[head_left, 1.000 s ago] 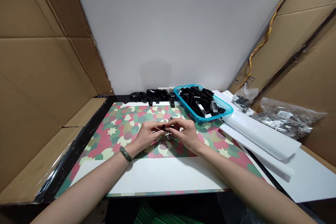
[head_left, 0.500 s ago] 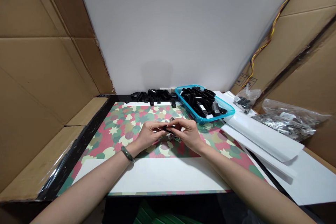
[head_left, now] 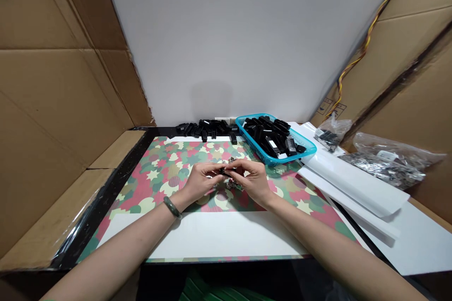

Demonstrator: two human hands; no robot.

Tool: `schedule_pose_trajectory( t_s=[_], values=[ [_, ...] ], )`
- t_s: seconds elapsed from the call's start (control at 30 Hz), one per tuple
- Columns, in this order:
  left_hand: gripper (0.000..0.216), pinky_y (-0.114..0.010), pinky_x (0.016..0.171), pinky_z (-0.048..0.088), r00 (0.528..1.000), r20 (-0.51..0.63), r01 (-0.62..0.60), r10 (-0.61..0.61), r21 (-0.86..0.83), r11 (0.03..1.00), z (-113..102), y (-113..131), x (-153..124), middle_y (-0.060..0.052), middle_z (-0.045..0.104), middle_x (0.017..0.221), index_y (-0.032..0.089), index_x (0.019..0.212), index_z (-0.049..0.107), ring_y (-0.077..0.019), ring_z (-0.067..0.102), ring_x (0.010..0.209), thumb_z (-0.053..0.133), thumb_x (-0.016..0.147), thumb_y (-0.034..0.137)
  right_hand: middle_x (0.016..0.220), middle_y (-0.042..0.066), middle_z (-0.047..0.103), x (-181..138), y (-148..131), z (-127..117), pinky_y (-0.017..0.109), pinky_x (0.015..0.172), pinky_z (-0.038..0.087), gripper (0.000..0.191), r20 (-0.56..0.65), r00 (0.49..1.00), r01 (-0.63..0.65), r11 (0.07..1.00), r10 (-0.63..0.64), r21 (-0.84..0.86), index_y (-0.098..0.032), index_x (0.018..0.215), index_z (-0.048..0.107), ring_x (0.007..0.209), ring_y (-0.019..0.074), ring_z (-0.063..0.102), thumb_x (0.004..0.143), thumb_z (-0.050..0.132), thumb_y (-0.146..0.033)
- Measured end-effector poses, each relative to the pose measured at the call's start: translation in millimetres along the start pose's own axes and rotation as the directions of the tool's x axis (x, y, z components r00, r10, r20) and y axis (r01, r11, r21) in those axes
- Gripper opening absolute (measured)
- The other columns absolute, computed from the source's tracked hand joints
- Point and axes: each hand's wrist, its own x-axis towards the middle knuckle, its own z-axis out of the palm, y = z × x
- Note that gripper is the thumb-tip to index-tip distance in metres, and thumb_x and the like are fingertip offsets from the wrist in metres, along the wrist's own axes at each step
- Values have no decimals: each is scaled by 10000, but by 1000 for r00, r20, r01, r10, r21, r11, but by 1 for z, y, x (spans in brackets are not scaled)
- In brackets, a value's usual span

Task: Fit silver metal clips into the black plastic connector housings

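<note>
My left hand [head_left: 200, 180] and my right hand [head_left: 252, 179] meet over the camouflage-patterned mat [head_left: 158, 174]. Both pinch the same small black part [head_left: 225, 172] between their fingertips. Under the hands lies a little heap of small metal pieces [head_left: 231, 184], partly hidden by my fingers. A green bracelet [head_left: 172, 207] sits on my left wrist.
A blue basket [head_left: 306, 149] full of black parts stands behind the hands to the right. A row of black parts [head_left: 205, 128] lies along the back wall. Clear bags of metal pieces [head_left: 384, 164] and white sheets [head_left: 353, 183] lie right. Cardboard walls stand left and right.
My hands stay together on the small black part, with only slight finger shifts. The view has drifted a little.
</note>
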Motion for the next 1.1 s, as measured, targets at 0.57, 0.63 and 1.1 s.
schedule_pose_trajectory(
  t_s=[0.57,0.63,1.1],
  values=[
    [278,-305,708,589,997,-24,-77,78,39,996,2,-2,1,-94,784,954,190,1050,774,-215,732,804,671,793,188,760,38,747,-3,4,3,264,595,535,30,-29,997,64,994,-66,-87,-198,806,730,654,168,684,833,717,-198],
    [321,-309,712,596,997,-6,-78,78,46,996,1,-2,0,-105,778,986,176,1091,759,-220,734,821,646,790,165,771,40,754,-2,3,2,265,603,545,29,-31,996,79,993,-82,-82,-201,810,732,665,172,695,833,717,-191],
    [316,-347,831,595,1000,3,1,-1,-73,997,2,-1,-1,-126,751,1106,159,1126,744,-258,714,995,644,841,254,771,41,748,-4,7,1,274,636,532,77,23,953,297,916,-302,-269,-204,854,700,669,161,690,894,644,-170]
  ],
)
